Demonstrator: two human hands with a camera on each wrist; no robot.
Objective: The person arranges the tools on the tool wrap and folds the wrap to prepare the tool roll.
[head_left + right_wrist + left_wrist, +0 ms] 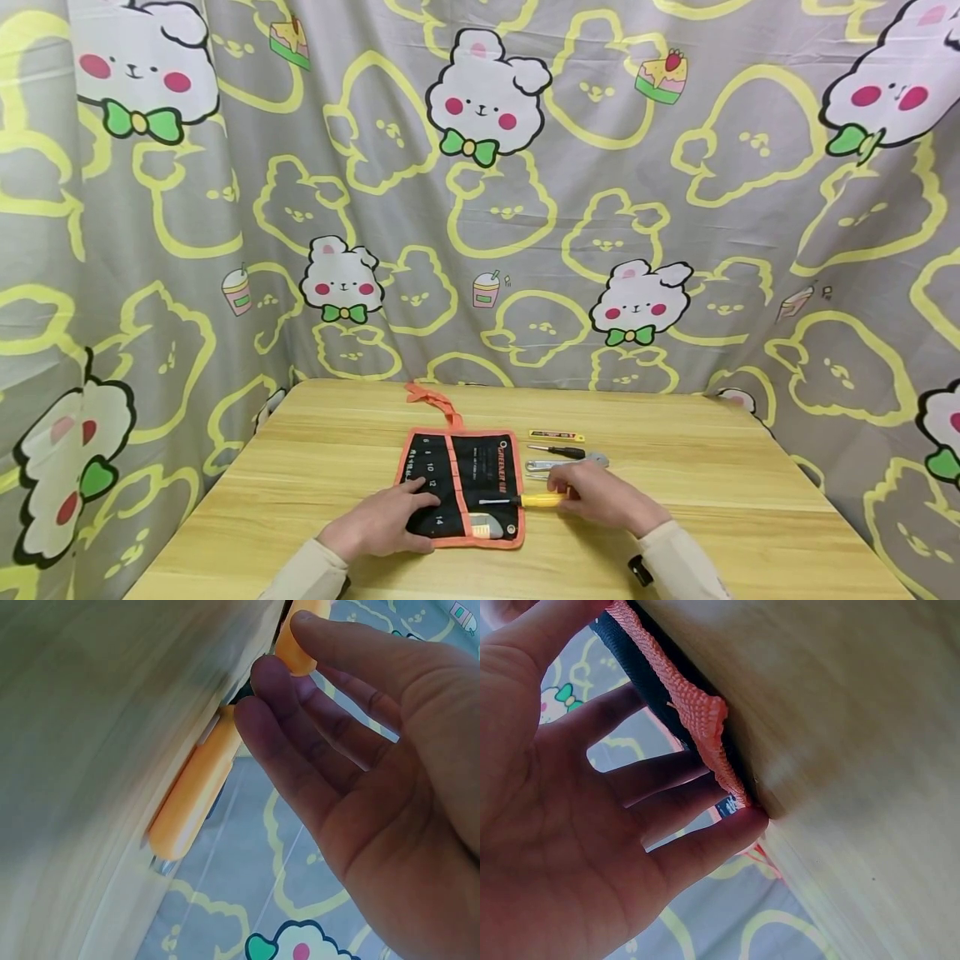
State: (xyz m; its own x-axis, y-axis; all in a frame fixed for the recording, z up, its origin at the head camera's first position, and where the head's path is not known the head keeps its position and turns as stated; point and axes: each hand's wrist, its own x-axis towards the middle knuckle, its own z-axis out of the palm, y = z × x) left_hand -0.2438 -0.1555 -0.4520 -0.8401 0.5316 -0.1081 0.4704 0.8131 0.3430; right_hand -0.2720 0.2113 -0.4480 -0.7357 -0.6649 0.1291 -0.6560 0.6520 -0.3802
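Head cam: I see R hand [600, 494] pinching yellow driver [538, 500] by its handle, long axis approx. L-R, tip pointing L over pouch [483, 473]; L hand [381, 518], fingers spread, on pouch's L side, pouch flat on desk [697, 467].

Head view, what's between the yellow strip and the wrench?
A black-handled screwdriver lies between the yellow strip and the wrench; the head view shows it.

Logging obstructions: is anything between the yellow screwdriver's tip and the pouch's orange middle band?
Nothing visible: the yellow screwdriver, in the right hand, points toward the band over the pouch. Beyond the band, the left hand rests on the pouch.
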